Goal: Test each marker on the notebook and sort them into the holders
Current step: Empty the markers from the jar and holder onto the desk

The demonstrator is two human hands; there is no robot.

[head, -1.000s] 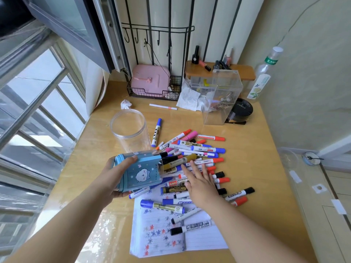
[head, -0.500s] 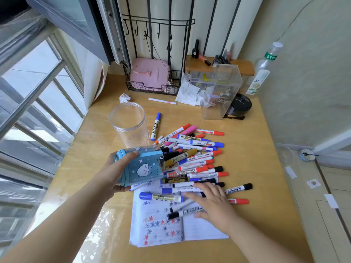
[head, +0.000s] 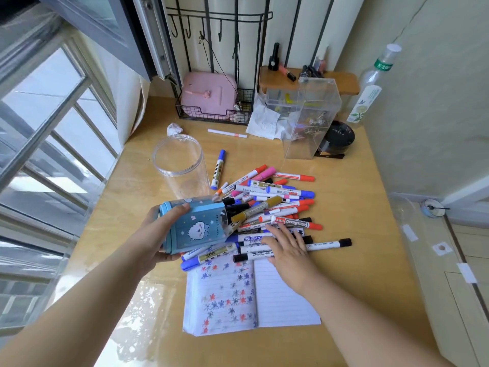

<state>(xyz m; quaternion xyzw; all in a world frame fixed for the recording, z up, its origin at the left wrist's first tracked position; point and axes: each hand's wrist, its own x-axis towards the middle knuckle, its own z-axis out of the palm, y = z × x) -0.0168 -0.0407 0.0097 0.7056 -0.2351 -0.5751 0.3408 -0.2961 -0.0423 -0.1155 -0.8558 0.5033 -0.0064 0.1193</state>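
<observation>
Markers spilled across our wooden table, holders and notebook among them.

We see a heap of red-, blue-, black- and pink-capped whiteboard markers (head: 275, 205) lying mostly flat, its near edge overlapping the open lined notebook (head: 248, 295), whose left page carries small red and blue star scribbles. A blue cartoon-printed holder (head: 195, 229) lies tipped sideways, its mouth toward the heap, perhaps with a few markers inside. A clear round plastic jar (head: 182, 165) stands upright beyond it; a clear rectangular holder (head: 309, 120) stands farther back.
</observation>
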